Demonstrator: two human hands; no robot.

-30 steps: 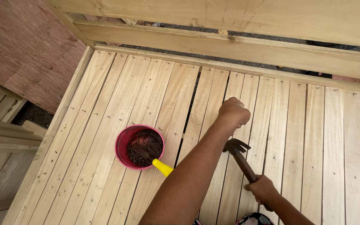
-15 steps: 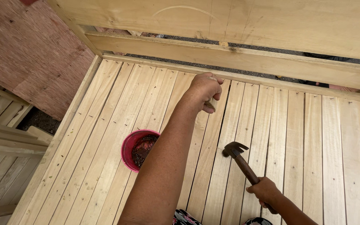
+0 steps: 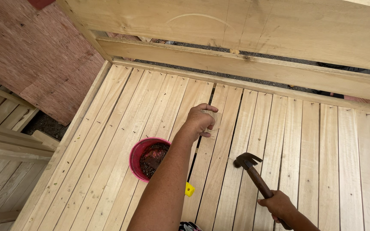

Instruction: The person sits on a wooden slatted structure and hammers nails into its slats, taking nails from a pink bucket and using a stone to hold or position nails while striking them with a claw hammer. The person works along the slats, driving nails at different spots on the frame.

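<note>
My left hand [image 3: 200, 120] reaches forward over the pale wooden slat deck [image 3: 279, 141]. Its fingers are curled and pinched together, pressed on a slat beside a dark gap between boards. Anything it pinches is too small to see. My right hand [image 3: 278, 205] grips the brown handle of a claw hammer [image 3: 249, 167]. The hammer's dark head hovers just above the slats, to the right of and nearer to me than my left hand. A pink bowl [image 3: 137, 155] full of dark nails sits on the deck under my left forearm.
A small yellow object [image 3: 189, 189] lies by the bowl, partly hidden by my forearm. Thick timber rails [image 3: 245, 64] run across the far end of the deck. A reddish plywood sheet [image 3: 31, 55] lies at the left, with more slatted panels [image 3: 1, 188] below it.
My left hand has moved from beside the hammer head up and left, then settled on the slats near the gap. The hammer has stayed low in my right hand.
</note>
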